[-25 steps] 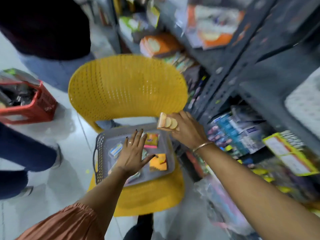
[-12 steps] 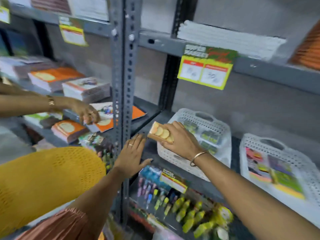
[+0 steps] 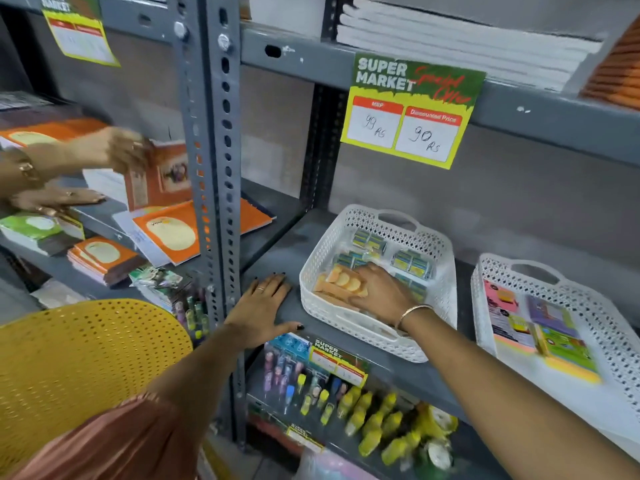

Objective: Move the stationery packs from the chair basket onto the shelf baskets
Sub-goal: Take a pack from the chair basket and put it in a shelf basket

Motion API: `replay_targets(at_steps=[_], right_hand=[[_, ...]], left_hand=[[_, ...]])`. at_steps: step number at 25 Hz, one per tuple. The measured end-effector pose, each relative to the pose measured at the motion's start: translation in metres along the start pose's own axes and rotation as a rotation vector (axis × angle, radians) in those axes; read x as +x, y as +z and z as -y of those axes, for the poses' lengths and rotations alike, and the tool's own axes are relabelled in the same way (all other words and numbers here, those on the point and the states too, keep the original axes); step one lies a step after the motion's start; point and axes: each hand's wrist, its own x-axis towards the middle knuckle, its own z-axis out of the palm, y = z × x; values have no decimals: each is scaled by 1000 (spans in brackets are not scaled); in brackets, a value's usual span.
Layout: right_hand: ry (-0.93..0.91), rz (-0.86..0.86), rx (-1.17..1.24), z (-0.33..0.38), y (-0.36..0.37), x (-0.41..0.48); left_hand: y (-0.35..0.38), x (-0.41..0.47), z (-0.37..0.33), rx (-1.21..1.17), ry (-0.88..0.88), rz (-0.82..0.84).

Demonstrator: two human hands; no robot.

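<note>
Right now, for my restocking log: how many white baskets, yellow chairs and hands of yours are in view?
White baskets: 2
Yellow chair: 1
Your hands: 2, left hand flat on the shelf, right hand gripping the orange pack in a basket
Total: 5

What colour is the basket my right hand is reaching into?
The basket is white, lattice-patterned; head view.

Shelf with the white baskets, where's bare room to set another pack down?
Bare shelf lies behind your left hand, between the grey upright and the left basket. That basket is crowded: green packs at the back, the orange pack under your right hand in front.
</note>
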Motion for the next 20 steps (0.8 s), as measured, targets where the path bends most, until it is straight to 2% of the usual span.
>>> replay_targets(at_steps=[5,14,17,20], right_hand=[[-1,52,25,10,8,15],[-9,119,-38,14,9,18],[-21,33,19,22,-2,18],[-124,-203,61,44,-13,13]], left_hand=[[9,0,1,-31,19,-65],[10,0,1,-32,18,-78],[10,0,1,-21,16,-88],[4,-1,-1,-9,-5,-38]])
